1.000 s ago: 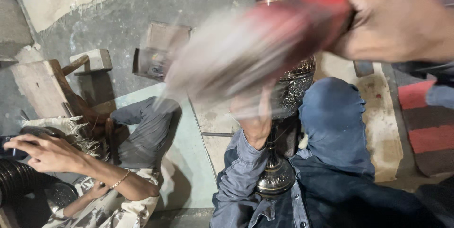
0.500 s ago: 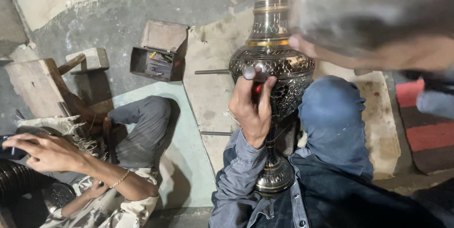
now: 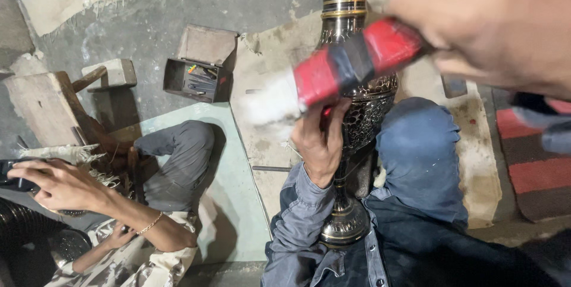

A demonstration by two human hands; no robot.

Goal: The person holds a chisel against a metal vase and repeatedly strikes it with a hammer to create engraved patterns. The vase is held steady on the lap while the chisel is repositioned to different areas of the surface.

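A tall dark metal vase with carved patterns and gold bands [image 3: 351, 114] stands on the grey floor between the person's knees. The left hand [image 3: 321, 141] wraps its belly. The right hand [image 3: 493, 25] grips a red-handled brush with white bristles [image 3: 333, 73] — brushing step, I think — the bristles need to meet the carved belly.

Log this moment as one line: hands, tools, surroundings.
left hand: steadies engraved metal vase | right hand: holds red-handled brush, blurred | co-worker: seated left | open toolbox: on floor
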